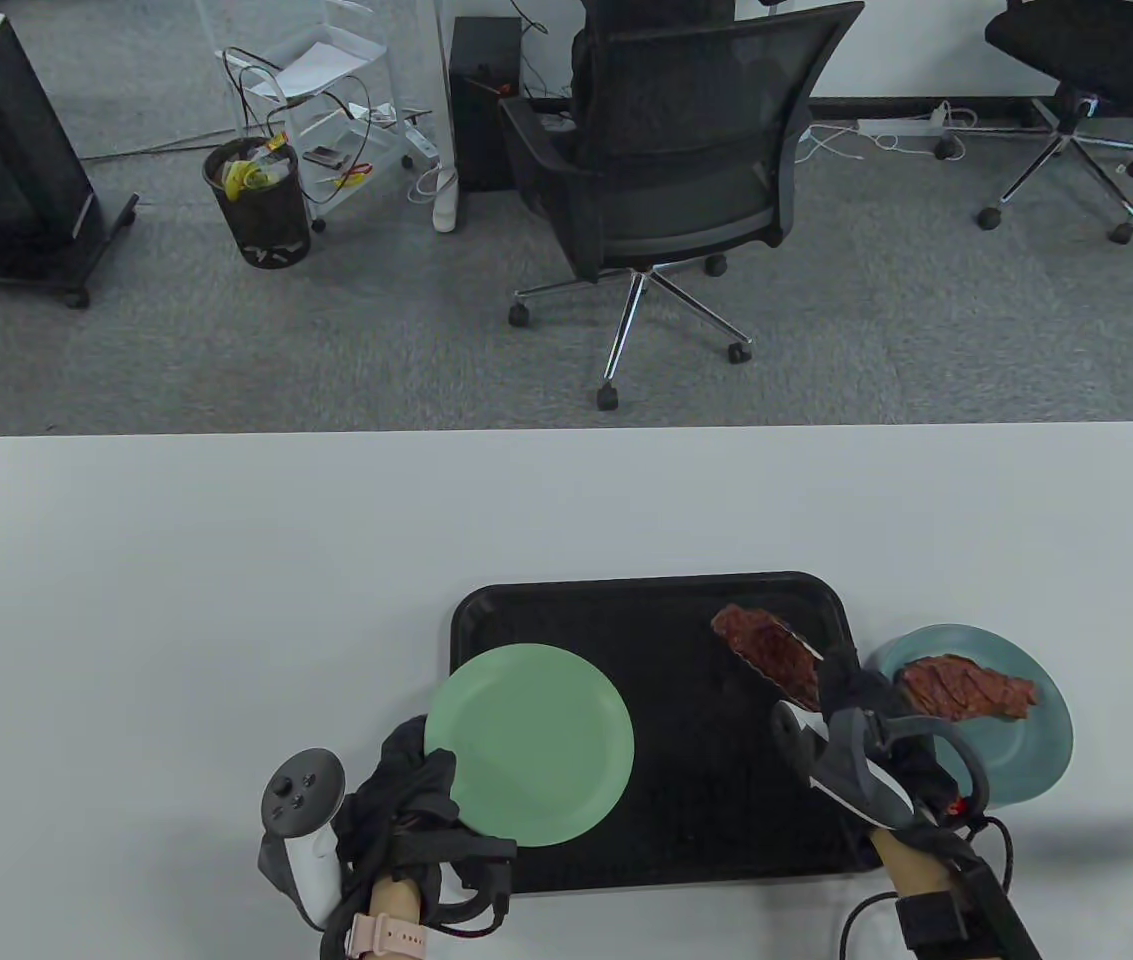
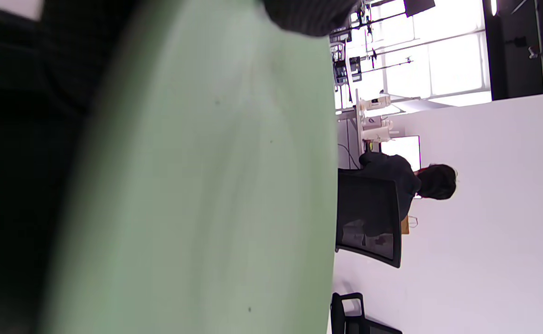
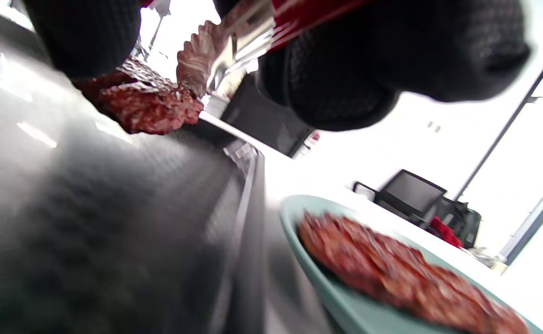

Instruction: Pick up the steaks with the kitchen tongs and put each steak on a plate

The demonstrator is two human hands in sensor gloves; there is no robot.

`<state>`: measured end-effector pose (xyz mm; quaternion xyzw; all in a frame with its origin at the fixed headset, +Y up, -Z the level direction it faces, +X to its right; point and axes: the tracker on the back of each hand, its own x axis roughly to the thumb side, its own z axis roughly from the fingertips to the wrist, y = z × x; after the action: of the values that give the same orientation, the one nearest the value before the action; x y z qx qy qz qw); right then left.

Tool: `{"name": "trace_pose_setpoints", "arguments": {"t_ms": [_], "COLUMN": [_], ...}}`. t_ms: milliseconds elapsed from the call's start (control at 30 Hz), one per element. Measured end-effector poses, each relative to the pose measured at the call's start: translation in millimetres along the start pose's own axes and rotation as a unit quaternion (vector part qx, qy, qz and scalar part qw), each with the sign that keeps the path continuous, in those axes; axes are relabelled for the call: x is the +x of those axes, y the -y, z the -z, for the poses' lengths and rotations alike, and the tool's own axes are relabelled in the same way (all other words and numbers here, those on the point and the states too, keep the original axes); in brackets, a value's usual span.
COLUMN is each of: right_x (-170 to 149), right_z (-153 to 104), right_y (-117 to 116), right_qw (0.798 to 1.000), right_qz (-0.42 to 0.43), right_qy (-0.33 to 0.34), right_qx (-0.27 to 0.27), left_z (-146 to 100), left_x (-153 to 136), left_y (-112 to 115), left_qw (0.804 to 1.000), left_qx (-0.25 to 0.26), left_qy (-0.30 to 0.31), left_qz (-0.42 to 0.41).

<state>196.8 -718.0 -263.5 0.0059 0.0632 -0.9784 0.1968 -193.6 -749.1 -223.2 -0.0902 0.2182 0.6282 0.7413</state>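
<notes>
A black tray (image 1: pixel 666 620) lies at the table's near edge. My left hand (image 1: pixel 416 790) grips the rim of a green plate (image 1: pixel 531 742) held over the tray's left part; this plate (image 2: pixel 206 185) fills the left wrist view. My right hand (image 1: pixel 861 715) grips the tongs (image 1: pixel 806 655), whose metal tips (image 3: pixel 206 60) clamp a red steak (image 1: pixel 764 650) above the tray's right side. The same steak (image 3: pixel 146 104) hangs just over the tray floor (image 3: pixel 90 208). A second steak (image 1: pixel 966 688) lies on a teal plate (image 1: pixel 1026 770) right of the tray, seen close as steak (image 3: pixel 392 278).
The white table (image 1: pixel 226 600) stretches left and far of the tray. Beyond its far edge stand an office chair (image 1: pixel 666 190), a waste bin (image 1: pixel 258 200) and a wire cart (image 1: pixel 326 90) on grey carpet.
</notes>
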Motion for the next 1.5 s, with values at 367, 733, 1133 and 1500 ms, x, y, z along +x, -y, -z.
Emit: {"name": "trace_pose_setpoints", "arguments": {"t_ms": [367, 733, 1133, 1500], "right_x": [67.4, 88.6, 63.9, 3.0], "right_z": [-55.6, -57.4, -63.5, -63.9], "right_y": [74.1, 72.0, 76.9, 33.8], "right_qw": [0.967, 0.962, 0.960, 0.969], "right_qz": [0.057, 0.059, 0.129, 0.215], "right_qy": [0.219, 0.255, 0.224, 0.093], "right_qx": [-0.118, -0.073, -0.103, -0.076], "left_z": [-2.6, -0.4, 2.0, 23.7], "left_x": [0.3, 2.7, 1.8, 0.5], "left_y": [25.5, 28.9, 24.5, -52.7], "left_qw": [0.998, 0.994, 0.994, 0.993], "left_qx": [-0.055, -0.102, -0.113, 0.051], "left_qy": [-0.002, 0.005, 0.001, -0.024], "left_qz": [0.035, 0.037, 0.005, -0.103]}}
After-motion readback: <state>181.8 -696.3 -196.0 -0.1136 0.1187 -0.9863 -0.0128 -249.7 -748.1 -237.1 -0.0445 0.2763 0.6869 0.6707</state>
